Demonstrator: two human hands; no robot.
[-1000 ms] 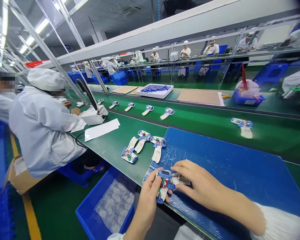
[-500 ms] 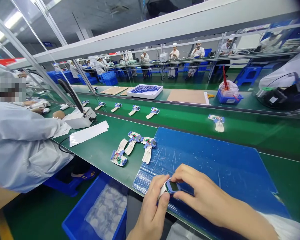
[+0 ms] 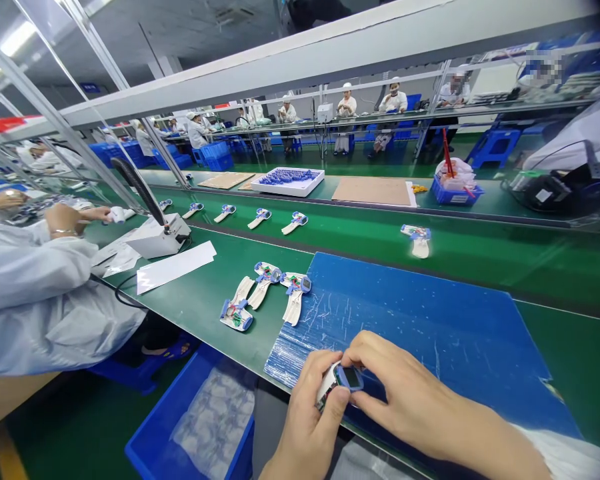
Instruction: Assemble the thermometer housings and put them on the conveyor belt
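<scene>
Just over the front edge of the blue mat (image 3: 405, 313), both my hands hold one handheld thermometer (image 3: 350, 377) with a white shell, a blue frame and a small dark screen. My left hand (image 3: 313, 413) grips its white shell between thumb and fingers. At the screen end, my right hand (image 3: 400, 393) pinches the blue frame with thumb and fingertips. Part of the green circuit board shows between them; the rest is hidden by my fingers. Left of the mat lie three open thermometer halves (image 3: 266, 283) with wires and boards exposed, one partly on the mat.
More thermometer halves (image 3: 295, 223) lie spaced along the green belt (image 3: 355, 243). Behind it stand a white tray (image 3: 287, 190) of blue parts and a blue basket (image 3: 455, 192). To the left are a grey box (image 3: 160, 239) and a co-worker's sleeve (image 3: 35, 267). A blue bin (image 3: 150, 433) stands below.
The thermometer in my hands has tilted, showing more of its white shell. Halves on the belt have shifted left. The co-worker's hand at left now holds up a white piece.
</scene>
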